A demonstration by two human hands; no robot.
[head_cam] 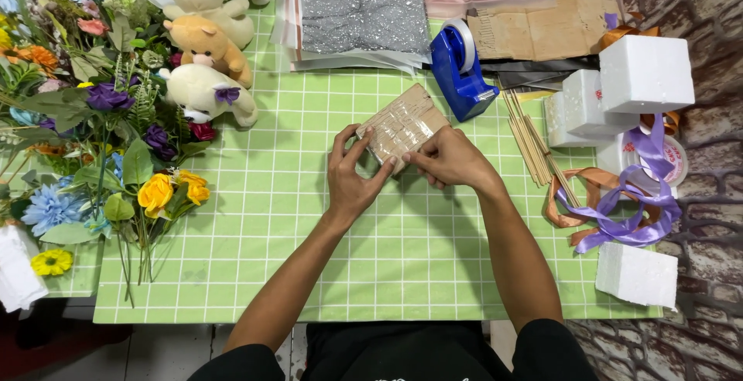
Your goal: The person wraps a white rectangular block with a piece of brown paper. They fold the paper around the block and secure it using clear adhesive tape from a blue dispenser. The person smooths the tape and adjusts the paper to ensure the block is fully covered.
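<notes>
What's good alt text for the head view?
Both hands, left hand and right hand, hold a taped cardboard piece over a green checked table. Artificial flowers and plush bears lie left, a blue tape dispenser and foam blocks right.

There's the cardboard block (402,124), a flat brown rectangular piece wrapped over with shiny strips of clear tape. It sits tilted, one corner aimed up toward the far side, its near end lifted just off the green checked cloth (309,218). It lies mid-table, near edge pinched between the left hand (352,176) and right hand (449,158).
</notes>
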